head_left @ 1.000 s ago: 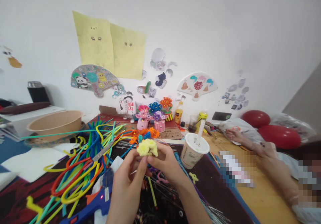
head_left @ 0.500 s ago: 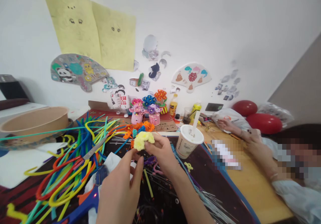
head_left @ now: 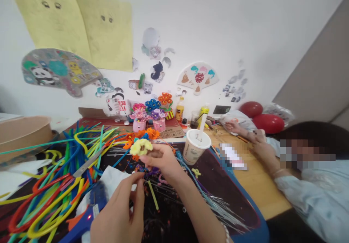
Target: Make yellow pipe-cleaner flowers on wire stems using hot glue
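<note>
My right hand (head_left: 160, 160) is closed round the base of a fluffy yellow pipe-cleaner flower (head_left: 141, 146), holding it up over the dark mat (head_left: 218, 185). My left hand (head_left: 120, 214) hovers lower and nearer to me, fingers bunched together and pointing up toward the flower's stem; what they pinch, if anything, is hidden. A blue glue gun (head_left: 87, 214) lies just left of my left hand.
A heap of coloured pipe cleaners (head_left: 62, 170) with scissors (head_left: 87, 165) on it fills the left. A paper cup (head_left: 195, 146) with a straw stands right of the flower. Small flower pots (head_left: 148, 117) line the back. Another person's arm (head_left: 269, 159) rests at right.
The view has swung rightward and down. My right hand carried the flower a little left and farther off, while my left hand dropped away from it toward me.
</note>
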`<state>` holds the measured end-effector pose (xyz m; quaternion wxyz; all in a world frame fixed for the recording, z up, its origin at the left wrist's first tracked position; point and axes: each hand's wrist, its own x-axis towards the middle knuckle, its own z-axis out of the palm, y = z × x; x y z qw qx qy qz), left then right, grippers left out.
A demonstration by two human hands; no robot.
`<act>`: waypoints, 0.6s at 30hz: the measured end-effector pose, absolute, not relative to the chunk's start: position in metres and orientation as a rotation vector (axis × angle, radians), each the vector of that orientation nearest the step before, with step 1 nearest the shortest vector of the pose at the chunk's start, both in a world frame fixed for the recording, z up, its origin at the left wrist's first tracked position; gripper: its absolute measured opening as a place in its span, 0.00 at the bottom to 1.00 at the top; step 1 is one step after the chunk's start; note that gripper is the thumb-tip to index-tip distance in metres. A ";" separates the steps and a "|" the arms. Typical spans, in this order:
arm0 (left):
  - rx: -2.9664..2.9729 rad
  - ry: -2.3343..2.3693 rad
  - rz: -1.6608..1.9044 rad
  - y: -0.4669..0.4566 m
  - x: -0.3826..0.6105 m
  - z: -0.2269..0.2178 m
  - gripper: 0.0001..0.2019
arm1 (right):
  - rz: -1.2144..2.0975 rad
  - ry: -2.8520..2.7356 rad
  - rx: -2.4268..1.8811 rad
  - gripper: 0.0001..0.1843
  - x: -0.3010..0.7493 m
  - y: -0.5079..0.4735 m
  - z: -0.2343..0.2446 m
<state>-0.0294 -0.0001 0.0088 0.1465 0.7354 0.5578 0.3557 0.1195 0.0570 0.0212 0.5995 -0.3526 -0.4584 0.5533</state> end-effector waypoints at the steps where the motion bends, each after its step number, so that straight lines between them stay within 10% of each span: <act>1: 2.119 1.655 1.010 0.001 -0.030 0.010 0.14 | 1.313 -1.074 -0.820 0.21 0.119 0.056 0.022; 18: 2.100 1.750 1.001 0.020 -0.029 0.017 0.14 | 1.448 -1.027 -0.740 0.22 0.116 0.053 0.022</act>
